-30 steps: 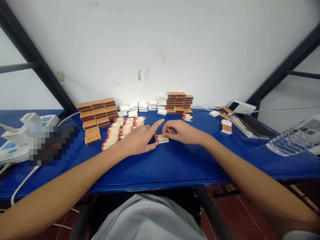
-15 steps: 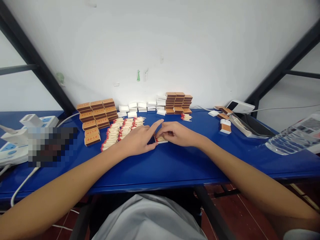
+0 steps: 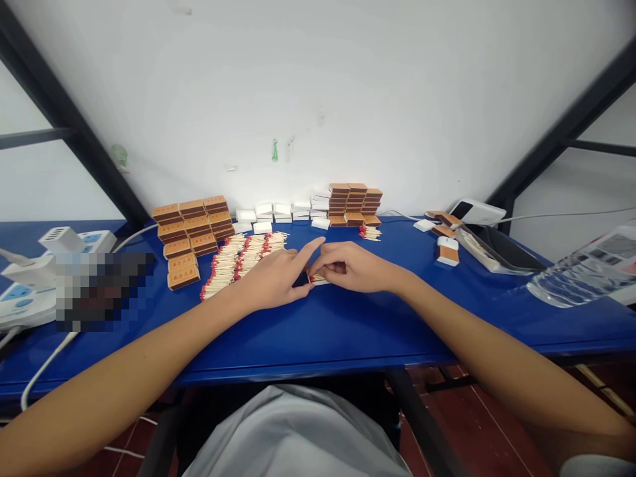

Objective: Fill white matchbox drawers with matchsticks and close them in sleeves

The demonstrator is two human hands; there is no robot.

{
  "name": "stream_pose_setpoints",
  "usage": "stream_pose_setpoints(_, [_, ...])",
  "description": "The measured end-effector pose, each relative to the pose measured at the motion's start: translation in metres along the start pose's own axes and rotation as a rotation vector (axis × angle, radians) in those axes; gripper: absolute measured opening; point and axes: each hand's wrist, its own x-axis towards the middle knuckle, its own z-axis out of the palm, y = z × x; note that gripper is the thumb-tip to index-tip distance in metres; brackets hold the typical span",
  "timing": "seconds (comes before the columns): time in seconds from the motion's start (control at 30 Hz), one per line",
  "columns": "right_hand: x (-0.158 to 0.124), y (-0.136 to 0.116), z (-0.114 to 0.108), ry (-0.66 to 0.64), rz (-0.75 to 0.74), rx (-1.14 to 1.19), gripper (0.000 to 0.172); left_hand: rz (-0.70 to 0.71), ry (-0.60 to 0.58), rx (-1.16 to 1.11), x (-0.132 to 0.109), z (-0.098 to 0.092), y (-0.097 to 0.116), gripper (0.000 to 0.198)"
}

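A small white matchbox tray point(image 3: 320, 283) lies on the blue table between my hands, with red-headed matches point(image 3: 313, 279) in it. My left hand point(image 3: 273, 278) is beside its left end, thumb and index finger stretched apart; the thumb tip touches the near left corner. My right hand point(image 3: 355, 267) is bent over the tray from the right. Its fingers are curled together, with the tips on the matches near their red heads, and it covers most of the tray. Left of my left hand lie rows of loose matches point(image 3: 226, 265), partly behind that hand.
Closed matchboxes point(image 3: 191, 228) stand stacked at left, orange sleeves point(image 3: 355, 199) at back centre. White trays point(image 3: 283, 211) line the wall. A small match pile point(image 3: 370, 233) lies behind my right hand. A power strip point(image 3: 24, 301) is far left, a plastic bag point(image 3: 586, 271) far right.
My right fingertips have shifted slightly left over the tray, toward the match heads. The left hand looks the same.
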Motion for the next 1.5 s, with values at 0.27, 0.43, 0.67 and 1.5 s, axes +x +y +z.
stream_pose_setpoints(0.27, [-0.001, 0.001, -0.001, 0.003, 0.013, 0.005, 0.023, -0.01, 0.004, 0.003, 0.0, 0.002, -0.002, 0.089])
stream_pose_setpoints(0.43, [-0.001, 0.0, -0.001, -0.018, 0.019, 0.008, 0.026, -0.017, 0.002, 0.005, 0.0, 0.001, 0.0, 0.089])
stream_pose_setpoints(0.67, [-0.005, 0.018, -0.021, 0.17, 0.159, -0.216, 0.027, -0.029, -0.003, -0.032, -0.001, -0.002, 0.002, 0.085])
stream_pose_setpoints(1.5, [-0.045, 0.101, -0.071, 0.006, 0.647, -0.404, 0.013, -0.022, -0.018, -0.024, -0.001, -0.002, 0.001, 0.087])
